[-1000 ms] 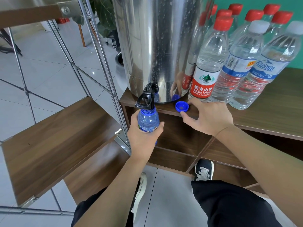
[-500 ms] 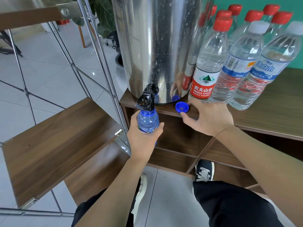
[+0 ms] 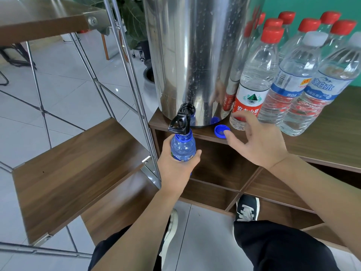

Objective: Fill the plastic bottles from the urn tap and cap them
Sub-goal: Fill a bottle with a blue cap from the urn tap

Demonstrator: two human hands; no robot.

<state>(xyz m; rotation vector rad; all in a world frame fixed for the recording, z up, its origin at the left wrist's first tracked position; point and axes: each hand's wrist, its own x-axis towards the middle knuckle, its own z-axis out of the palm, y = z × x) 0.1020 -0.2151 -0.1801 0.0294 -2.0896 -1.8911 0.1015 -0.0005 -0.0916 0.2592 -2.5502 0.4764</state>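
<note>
Gripping the blue plastic bottle (image 3: 183, 148) under the urn's black tap (image 3: 180, 122), the left hand (image 3: 175, 169) curls round it; the right hand (image 3: 256, 141), fingers spread, hovers by the blue screw cap (image 3: 221, 131)

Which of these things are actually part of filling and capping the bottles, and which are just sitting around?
In use:
- blue bottle, gripped by the left hand under the black tap
- steel urn
- blue cap on the wooden cabinet, by the right hand
- capped clear bottles

Just around:
- metal-framed shelf
- potted plant
</note>
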